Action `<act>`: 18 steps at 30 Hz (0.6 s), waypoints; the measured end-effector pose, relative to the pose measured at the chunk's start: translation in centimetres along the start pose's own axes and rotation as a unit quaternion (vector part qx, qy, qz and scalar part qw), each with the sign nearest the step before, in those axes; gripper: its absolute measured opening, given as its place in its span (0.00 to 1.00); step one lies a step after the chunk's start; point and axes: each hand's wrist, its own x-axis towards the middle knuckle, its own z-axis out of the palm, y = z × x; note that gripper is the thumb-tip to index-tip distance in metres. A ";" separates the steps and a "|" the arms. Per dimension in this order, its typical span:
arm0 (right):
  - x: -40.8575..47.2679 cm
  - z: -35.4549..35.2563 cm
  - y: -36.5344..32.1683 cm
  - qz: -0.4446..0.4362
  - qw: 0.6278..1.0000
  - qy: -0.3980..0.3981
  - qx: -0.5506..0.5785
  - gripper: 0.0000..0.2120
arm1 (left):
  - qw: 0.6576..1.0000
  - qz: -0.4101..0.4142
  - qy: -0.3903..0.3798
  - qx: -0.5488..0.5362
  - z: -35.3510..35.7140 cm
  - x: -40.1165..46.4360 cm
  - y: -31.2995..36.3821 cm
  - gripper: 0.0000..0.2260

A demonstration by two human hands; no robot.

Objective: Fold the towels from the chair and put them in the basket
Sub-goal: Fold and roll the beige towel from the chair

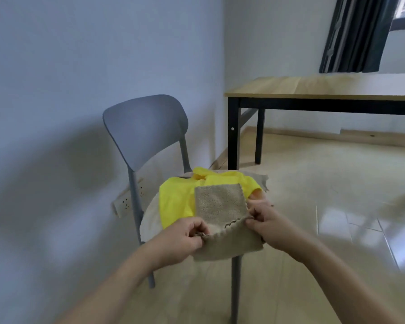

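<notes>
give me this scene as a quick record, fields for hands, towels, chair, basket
left hand: pinching the near left edge of the beige towel
right hand: pinching its right edge
beige towel: partly folded, held over the chair seat
yellow towel: crumpled on the seat, under the beige one
chair: grey, by the wall, more cloth on its seat
basket: not in view
table: wooden top, behind right

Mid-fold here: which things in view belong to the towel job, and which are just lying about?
Job: beige towel pinched by left hand and right hand; yellow towel; grey chair.
Lying about: wooden table, power strip, curtain.
</notes>
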 end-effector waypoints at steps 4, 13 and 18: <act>0.4 0.6 0.5 0.048 0.997 -0.036 -0.053 0.08 | 0.998 -0.065 -0.011 0.002 1.5 0.8 -2.0 0.11; 8.7 -1.6 -4.4 -0.025 0.978 0.085 -0.189 0.06 | 0.983 -0.061 0.173 -0.006 -3.5 8.9 -0.1 0.06; 13.4 -0.4 -2.0 0.011 0.964 0.067 -0.256 0.04 | 0.976 -0.081 0.186 0.084 -3.9 13.7 -2.1 0.08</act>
